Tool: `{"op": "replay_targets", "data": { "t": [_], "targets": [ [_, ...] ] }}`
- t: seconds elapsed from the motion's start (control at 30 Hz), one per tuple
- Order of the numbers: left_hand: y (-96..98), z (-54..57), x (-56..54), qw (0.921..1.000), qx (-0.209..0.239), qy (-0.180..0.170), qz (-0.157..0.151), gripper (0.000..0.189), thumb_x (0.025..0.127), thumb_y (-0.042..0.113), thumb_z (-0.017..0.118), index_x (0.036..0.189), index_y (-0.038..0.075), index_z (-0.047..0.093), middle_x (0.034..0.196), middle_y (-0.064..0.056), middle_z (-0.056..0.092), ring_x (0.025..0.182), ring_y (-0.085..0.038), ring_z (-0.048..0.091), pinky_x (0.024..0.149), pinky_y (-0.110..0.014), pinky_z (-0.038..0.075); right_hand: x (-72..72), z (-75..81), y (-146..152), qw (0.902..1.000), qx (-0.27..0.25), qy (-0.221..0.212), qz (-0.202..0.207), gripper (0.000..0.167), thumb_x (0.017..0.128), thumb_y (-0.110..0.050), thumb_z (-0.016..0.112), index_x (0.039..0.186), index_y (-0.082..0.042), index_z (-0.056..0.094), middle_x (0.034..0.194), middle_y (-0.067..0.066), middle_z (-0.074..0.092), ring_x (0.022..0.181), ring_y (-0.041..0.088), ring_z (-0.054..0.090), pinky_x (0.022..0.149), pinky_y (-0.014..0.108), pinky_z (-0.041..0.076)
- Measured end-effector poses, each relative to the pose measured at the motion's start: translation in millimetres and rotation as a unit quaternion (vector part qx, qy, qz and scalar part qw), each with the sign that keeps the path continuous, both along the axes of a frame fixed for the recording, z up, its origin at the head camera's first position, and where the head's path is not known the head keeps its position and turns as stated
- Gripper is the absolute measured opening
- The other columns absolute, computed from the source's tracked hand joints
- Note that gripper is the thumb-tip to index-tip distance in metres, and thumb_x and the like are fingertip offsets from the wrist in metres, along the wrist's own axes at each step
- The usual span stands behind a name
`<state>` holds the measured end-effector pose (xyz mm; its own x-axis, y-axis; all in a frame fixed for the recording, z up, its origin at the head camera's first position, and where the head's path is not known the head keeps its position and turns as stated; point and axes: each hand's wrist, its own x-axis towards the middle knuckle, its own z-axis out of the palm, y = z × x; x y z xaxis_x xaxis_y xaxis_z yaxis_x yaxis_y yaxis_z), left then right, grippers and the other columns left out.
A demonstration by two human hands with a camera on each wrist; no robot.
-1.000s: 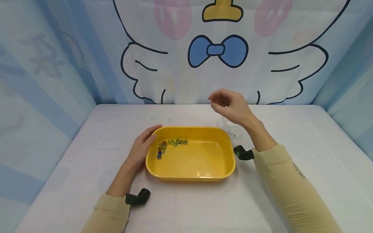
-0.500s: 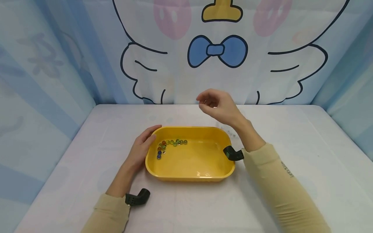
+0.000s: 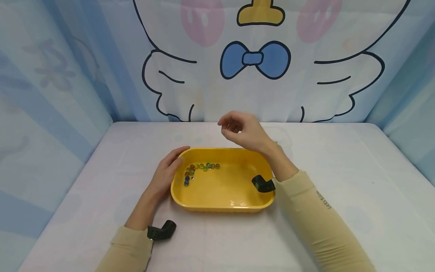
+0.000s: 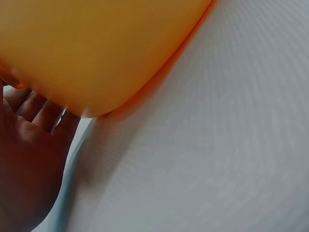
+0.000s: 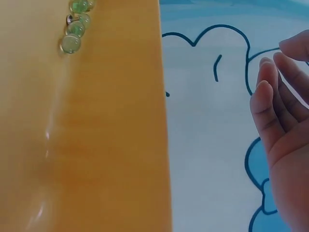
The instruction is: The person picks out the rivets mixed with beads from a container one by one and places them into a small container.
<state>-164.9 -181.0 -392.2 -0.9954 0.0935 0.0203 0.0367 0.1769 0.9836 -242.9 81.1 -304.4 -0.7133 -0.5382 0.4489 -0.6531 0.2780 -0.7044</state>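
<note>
A yellow tray [image 3: 224,192] with rounded corners stands on the white table. Several glass marbles [image 3: 205,167], green, amber and blue, lie in its far left corner; the green ones [image 5: 71,43] show in the right wrist view. My left hand [image 3: 164,174] holds the tray's left end, thumb at the rim and fingers [image 4: 48,115] along the outer wall. Above the tray's far edge hovers my right hand [image 3: 245,130]. Its fingers are loosely bent, the thumb stands apart, and I see nothing between them.
Behind the right wrist, a faint clear item [image 3: 276,142] with small specks lies on the table, mostly hidden by the forearm. The tabletop [image 3: 340,170] extends around the tray. A printed curtain [image 3: 251,94] hangs along the table's back edge.
My right hand has moved left and slightly down, from beyond the tray's right end to over its far edge. The left hand, tray and marbles have stayed put.
</note>
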Motion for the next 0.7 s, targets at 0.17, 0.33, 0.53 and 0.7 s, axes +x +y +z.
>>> {"op": "replay_targets", "data": {
  "t": [0.17, 0.33, 0.53, 0.7],
  "targets": [
    [-0.3, -0.9, -1.2, 1.0000, -0.003, 0.000, -0.004, 0.042, 0.109, 0.019, 0.040, 0.150, 0.014, 0.046, 0.154, -0.005, 0.044, 0.141, -0.022, 0.039, 0.119, -0.042, 0.026, 2.1, -4.3, -4.7, 0.9999, 0.012, -0.003, 0.006, 0.015, 0.093, -0.004, 0.066, 0.108, -0.001, 0.069, 0.097, 0.007, 0.068, 0.081, 0.020, 0.059, 0.074, 0.029, 0.052],
    [-0.8, -1.4, -1.6, 1.0000, -0.006, -0.001, -0.005, 0.042, 0.109, 0.019, 0.040, 0.150, 0.015, 0.047, 0.153, -0.005, 0.044, 0.141, -0.022, 0.038, 0.119, -0.042, 0.025, 4.3, -8.8, -8.4, 0.9992, 0.036, -0.015, 0.003, 0.016, 0.093, -0.006, 0.066, 0.109, -0.002, 0.069, 0.099, 0.005, 0.067, 0.083, 0.020, 0.058, 0.077, 0.030, 0.052],
    [-0.6, 0.0, -0.5, 1.0000, -0.008, -0.005, -0.002, 0.042, 0.109, 0.020, 0.040, 0.150, 0.016, 0.047, 0.153, -0.003, 0.045, 0.141, -0.021, 0.038, 0.119, -0.041, 0.025, 5.8, -12.9, -12.8, 0.9981, 0.052, -0.031, 0.014, 0.017, 0.092, -0.005, 0.068, 0.109, -0.003, 0.069, 0.097, 0.004, 0.067, 0.084, 0.020, 0.058, 0.077, 0.030, 0.053],
    [-0.4, 0.4, -0.4, 0.9998, -0.016, -0.006, 0.000, 0.042, 0.109, 0.022, 0.040, 0.150, 0.016, 0.046, 0.152, -0.003, 0.045, 0.141, -0.021, 0.039, 0.119, -0.042, 0.025, 7.8, -14.6, -17.7, 0.9973, 0.061, -0.029, 0.031, 0.016, 0.091, -0.004, 0.068, 0.107, -0.003, 0.069, 0.093, 0.003, 0.066, 0.081, 0.018, 0.059, 0.075, 0.029, 0.054]
  ]
}}
